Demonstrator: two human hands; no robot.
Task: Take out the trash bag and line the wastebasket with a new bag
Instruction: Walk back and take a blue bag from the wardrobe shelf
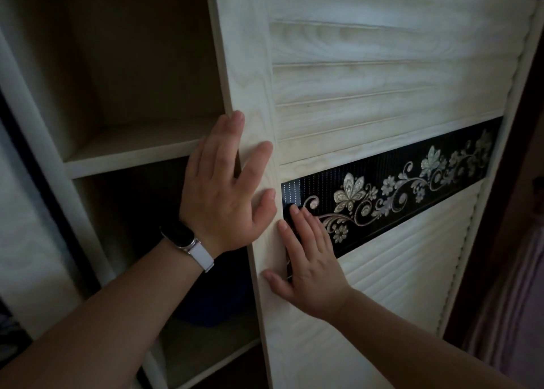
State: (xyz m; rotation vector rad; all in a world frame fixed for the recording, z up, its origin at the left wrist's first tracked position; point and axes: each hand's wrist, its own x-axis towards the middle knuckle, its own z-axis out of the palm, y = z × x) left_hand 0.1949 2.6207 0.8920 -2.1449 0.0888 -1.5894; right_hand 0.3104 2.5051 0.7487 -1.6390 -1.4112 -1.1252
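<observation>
Both pressed flat, grasping nothing: left hand (pixel 223 188) on wardrobe door (pixel 382 79) edge, right hand (pixel 309 265) overlapping its floral band (pixel 412 182).

Both hands (pixel 219 188) flat on wardrobe door (pixel 353 88)

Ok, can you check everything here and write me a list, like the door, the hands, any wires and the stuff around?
Surface: pale wood-grain wardrobe door, slatted, with a black flowered band across it; open shelves show to its left.
Job's things: nothing seen; no bin or bag in view.
Clutter: a dark blue thing low in the wardrobe, half hidden behind the left arm; too dark to name.
Grippers: left hand flat on the door's edge, fingers spread, with a wristband; right hand flat on the door below it, fingertips on the band.
Cables: nothing seen.
Surroundings: dim room; striped fabric at far right.
</observation>
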